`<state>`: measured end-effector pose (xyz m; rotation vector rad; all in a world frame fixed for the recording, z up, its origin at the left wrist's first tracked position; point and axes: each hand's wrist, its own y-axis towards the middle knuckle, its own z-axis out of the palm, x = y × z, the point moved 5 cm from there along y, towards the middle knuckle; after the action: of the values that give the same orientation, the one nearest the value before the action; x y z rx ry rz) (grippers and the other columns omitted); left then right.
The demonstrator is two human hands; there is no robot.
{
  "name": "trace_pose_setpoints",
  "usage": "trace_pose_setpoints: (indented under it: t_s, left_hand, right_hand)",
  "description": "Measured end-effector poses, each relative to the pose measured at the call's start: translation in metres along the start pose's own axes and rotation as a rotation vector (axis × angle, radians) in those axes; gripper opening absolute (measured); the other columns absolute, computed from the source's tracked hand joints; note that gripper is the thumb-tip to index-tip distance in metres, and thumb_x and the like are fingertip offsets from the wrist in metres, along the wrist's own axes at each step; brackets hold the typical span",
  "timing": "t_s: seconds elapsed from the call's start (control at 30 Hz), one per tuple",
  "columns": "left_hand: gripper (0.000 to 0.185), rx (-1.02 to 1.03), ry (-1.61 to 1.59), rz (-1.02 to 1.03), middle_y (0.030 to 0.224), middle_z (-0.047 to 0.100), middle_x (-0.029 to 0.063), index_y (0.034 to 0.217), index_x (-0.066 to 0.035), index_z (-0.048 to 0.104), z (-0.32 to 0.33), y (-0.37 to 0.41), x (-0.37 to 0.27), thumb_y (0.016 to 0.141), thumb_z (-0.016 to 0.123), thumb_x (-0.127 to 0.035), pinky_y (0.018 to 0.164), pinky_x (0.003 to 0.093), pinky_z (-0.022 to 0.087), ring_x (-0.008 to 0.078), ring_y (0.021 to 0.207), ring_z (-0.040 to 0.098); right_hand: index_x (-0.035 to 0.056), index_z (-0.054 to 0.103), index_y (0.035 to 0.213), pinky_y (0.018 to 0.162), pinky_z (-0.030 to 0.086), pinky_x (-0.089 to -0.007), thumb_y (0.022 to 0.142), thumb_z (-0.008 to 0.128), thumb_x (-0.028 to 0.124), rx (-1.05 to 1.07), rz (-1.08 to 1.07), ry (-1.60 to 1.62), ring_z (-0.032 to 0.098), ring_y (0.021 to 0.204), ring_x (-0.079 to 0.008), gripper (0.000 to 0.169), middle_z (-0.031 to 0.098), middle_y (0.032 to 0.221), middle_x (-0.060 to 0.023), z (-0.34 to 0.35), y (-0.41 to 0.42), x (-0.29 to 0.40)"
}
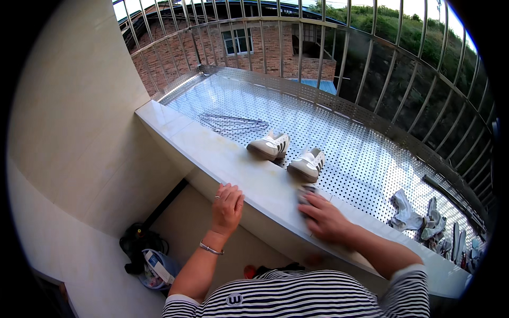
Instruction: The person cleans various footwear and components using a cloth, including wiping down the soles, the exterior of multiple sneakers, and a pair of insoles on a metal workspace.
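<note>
My right hand (328, 218) is over the pale tiled ledge (222, 155), its fingers around a dark grey cloth-like thing (306, 196). Motion blurs that thing, so its exact kind is unclear. My left hand (228, 206), wearing a ring, is loosely curled at the ledge's near edge; nothing shows in it, though the palm is hidden. Beyond the hands, one white and grey sneaker (270, 146) with dark stripes stands where the ledge meets the perforated metal shelf (350, 163). Its mate, another sneaker (308, 165), stands to the right, nearer my right hand.
Wire hangers (232, 123) lie on the shelf behind the sneakers. Crumpled cloths (405, 212) and shoe-like items (459, 242) lie at right, near a dark pole (453, 202). Metal bars (280, 47) fence the far side. A filled bin (157, 270) stands on the floor at lower left.
</note>
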<state>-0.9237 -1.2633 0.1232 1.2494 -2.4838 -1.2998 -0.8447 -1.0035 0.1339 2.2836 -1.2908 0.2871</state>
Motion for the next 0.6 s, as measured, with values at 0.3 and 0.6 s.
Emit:
trace_pose_setpoints:
  t_s: [0.3, 0.6]
  left_hand:
    - [0.010, -0.013, -0.017, 0.079, 0.103, 0.064, 0.0122, 0.095, -0.005, 0.061, 0.004, 0.008, -0.003, 0.086, 0.064, -0.008, 0.096, 0.0439, 0.047, 0.0340, 0.101, 0.059]
    - [0.013, -0.015, 0.032, 0.039, 0.105, 0.064, 0.0105, 0.096, -0.007, 0.061, -0.005, -0.001, 0.003, 0.084, 0.065, -0.007, 0.094, 0.0428, 0.048, 0.0325, 0.102, 0.060]
  right_hand:
    - [0.0060, 0.061, 0.106, 0.093, 0.043, -0.0477, 0.077, 0.060, 0.014, -0.109, -0.103, 0.156, 0.054, 0.105, -0.0385, 0.030, 0.055, 0.110, -0.0191, 0.051, 0.103, 0.026]
    - [0.0065, 0.059, 0.117, 0.106, 0.037, -0.0491, 0.075, 0.061, 0.008, -0.047, 0.063, 0.007, 0.045, 0.124, -0.0440, 0.042, 0.050, 0.127, -0.0239, 0.004, -0.004, 0.017]
